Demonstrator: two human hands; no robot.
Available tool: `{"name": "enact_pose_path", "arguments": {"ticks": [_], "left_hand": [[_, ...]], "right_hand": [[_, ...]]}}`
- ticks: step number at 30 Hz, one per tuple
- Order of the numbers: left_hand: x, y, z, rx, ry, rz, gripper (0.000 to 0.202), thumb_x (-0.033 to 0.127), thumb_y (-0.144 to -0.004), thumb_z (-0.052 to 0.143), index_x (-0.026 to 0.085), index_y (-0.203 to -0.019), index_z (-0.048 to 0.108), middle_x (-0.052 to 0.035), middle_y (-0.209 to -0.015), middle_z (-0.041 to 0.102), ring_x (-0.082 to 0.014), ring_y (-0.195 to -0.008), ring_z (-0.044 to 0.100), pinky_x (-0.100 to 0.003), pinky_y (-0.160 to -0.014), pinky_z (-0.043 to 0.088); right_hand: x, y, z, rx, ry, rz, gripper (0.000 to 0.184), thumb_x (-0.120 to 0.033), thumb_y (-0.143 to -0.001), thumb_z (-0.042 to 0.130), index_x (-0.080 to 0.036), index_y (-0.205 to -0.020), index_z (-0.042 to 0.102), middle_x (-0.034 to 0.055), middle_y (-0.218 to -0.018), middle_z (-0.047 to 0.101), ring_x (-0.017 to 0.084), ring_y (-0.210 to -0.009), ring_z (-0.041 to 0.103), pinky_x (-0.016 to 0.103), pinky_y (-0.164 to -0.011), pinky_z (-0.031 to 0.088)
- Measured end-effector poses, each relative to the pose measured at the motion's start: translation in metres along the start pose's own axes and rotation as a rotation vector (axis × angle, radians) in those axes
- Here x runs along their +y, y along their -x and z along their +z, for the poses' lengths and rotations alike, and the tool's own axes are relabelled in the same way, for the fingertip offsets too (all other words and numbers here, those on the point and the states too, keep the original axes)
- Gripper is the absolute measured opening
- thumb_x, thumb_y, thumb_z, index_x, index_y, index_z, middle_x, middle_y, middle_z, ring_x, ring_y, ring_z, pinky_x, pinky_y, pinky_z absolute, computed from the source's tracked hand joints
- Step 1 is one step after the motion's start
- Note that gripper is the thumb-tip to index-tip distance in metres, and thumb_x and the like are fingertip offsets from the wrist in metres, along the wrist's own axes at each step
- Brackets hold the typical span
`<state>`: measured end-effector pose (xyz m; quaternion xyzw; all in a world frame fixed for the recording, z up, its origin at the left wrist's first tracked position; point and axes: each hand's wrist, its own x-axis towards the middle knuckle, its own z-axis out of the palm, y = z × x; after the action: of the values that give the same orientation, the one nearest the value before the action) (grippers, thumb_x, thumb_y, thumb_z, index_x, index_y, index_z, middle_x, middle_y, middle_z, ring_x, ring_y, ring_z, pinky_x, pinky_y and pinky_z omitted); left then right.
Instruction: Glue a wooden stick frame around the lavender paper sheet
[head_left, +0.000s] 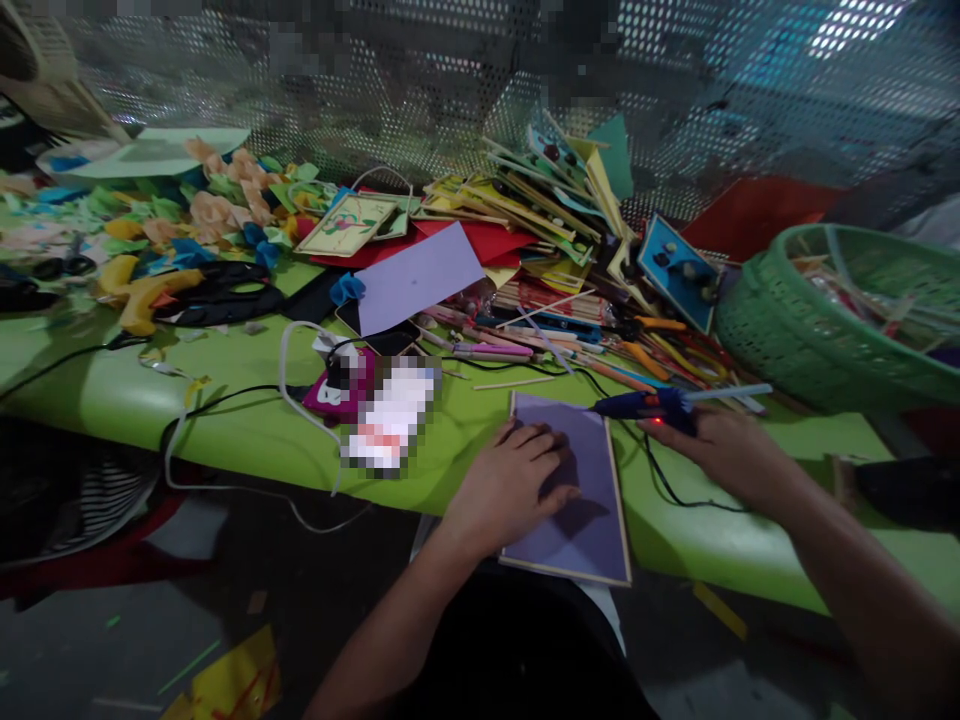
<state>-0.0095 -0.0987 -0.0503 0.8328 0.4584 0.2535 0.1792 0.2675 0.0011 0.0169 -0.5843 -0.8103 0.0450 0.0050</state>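
Purple card panel (585, 530), edged with thin pale strips, lying flat at the front of the green tabletop (247, 440), with its lower end past the edge. Laid on its left side, palm down with fingers slightly spread: the left hand (517, 475), covering part of the left strip. Gripped in the right hand (724, 450): a blue glue gun (637, 405), with a red light lit and a pale glue stick (731, 393) out of the back. Aimed at the panel's top right corner, though too dark at the nozzle to tell whether touching. Mostly out of sight, the right hand's curled fingers.

On the right, a perforated green plastic basket (780, 300), cut off by the edge of view, with sticks and clear wrapping inside, hard to sort apart. Leaning beside it, a blue framed panel (679, 272). Farther back, a heap of yellow framed cards (517, 205), too overlapped to count. Left of the purple panel, a bright pixelated patch (394, 415), unreadable. Below the tabletop at left, striped cloth (116, 490) in shadow, unclear whether inside a container.
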Motion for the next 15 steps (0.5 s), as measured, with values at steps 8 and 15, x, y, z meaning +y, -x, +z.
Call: {"name": "enact_pose_path", "arguments": {"ticks": [8,15], "left_hand": [[0.000,-0.001,0.000,-0.008,0.001,0.006,0.042,0.050,-0.103,0.051,0.025,-0.135,0.061,-0.0046,-0.147,0.061,-0.0217,-0.143,0.048,-0.046,-0.126,0.029],[0.000,0.000,-0.001,0.002,0.007,0.008,0.043,0.051,-0.104,0.048,0.024,-0.136,0.061,-0.0052,-0.146,0.062,-0.0218,-0.143,0.048,-0.046,-0.127,0.028]], "right_hand": [[-0.027,-0.009,-0.004,-0.082,-0.129,-0.002,0.054,-0.073,-0.085,0.037,-0.028,-0.056,0.043,0.0103,-0.064,0.062,0.026,-0.062,0.057,0.038,-0.061,0.041],[0.001,0.001,-0.007,-0.116,-0.101,0.046,0.054,-0.075,-0.084,0.038,-0.028,-0.061,0.048,0.0078,-0.064,0.060,0.026,-0.062,0.059,0.039,-0.063,0.042]]}}
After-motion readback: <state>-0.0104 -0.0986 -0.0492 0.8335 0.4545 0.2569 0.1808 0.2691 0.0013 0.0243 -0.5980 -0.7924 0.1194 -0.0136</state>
